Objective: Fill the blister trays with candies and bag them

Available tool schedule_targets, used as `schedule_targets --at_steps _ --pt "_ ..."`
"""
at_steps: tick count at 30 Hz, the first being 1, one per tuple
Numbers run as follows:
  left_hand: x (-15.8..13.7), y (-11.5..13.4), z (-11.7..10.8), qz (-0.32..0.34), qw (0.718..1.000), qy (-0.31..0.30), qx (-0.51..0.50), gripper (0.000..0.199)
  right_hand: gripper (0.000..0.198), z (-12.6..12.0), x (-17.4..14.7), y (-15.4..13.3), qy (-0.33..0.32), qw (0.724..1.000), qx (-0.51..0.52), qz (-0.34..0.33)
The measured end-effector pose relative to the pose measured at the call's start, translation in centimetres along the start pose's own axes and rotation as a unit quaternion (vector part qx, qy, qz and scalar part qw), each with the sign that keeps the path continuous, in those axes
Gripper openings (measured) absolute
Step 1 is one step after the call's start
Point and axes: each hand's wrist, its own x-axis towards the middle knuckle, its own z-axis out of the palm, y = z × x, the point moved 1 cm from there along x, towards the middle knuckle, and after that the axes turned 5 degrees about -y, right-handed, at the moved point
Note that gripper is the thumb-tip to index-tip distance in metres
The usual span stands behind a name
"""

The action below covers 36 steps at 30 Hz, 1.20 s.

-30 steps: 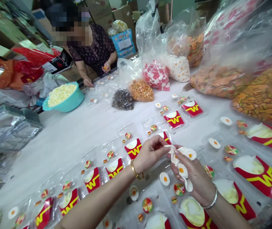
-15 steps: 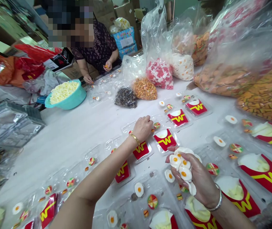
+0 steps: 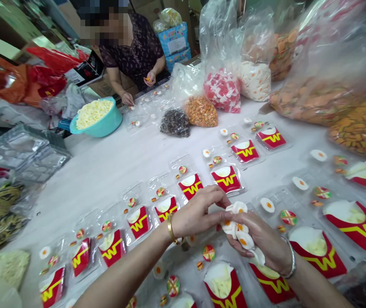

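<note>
In my right hand (image 3: pixel 263 235), cupped palm up, lies a pile of small fake fried eggs (image 3: pixel 243 240), white with orange yolks. My left hand (image 3: pixel 202 209) reaches across to this pile, its thumb and fingertips pinching at the eggs' edge; how many it grips is hidden. Beneath and around both hands are clear plastic blister trays (image 3: pixel 198 259), holding red fries packets (image 3: pixel 226 179) with a yellow W. Small round pizza-like pieces (image 3: pixel 288 217) and tiny burgers (image 3: pixel 200 265) sit in their compartments. One tray behind my left hand has a fried egg (image 3: pixel 206 153) in its corner.
Across the white table (image 3: pixel 105 162) a person (image 3: pixel 134 55) handles small pieces. Clear bags of pink-and-white pieces (image 3: pixel 222 92), orange pieces (image 3: pixel 202 112) and dark pieces (image 3: pixel 174 123) stand at the back. A turquoise basin (image 3: pixel 105 124) of pale strips is at left, near clear plastic boxes (image 3: pixel 25 149).
My left hand has come back from a tray in the far row to the eggs in my right hand. That tray's corner now shows an egg. The view has shifted slightly.
</note>
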Motion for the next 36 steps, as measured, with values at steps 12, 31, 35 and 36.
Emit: schedule_targets --at_steps 12,31,35,36 --pt "-6.4 0.9 2.1 -0.110 0.988 0.105 0.030 0.018 0.030 4.2 -0.4 3.7 0.020 0.993 -0.107 0.053" --pt "-0.7 -14.2 -13.1 -0.283 0.893 0.301 0.179 0.013 0.032 6.1 2.7 5.1 -0.002 0.995 -0.098 -0.003" --pt "-1.5 -12.6 -12.0 -0.271 0.878 0.322 0.229 0.012 0.029 5.9 2.8 4.8 -0.016 0.999 -0.042 -0.003" --pt "-2.1 -11.7 -11.3 -0.247 0.881 0.329 0.233 0.016 0.029 5.9 2.9 4.7 -0.018 0.999 -0.028 -0.004"
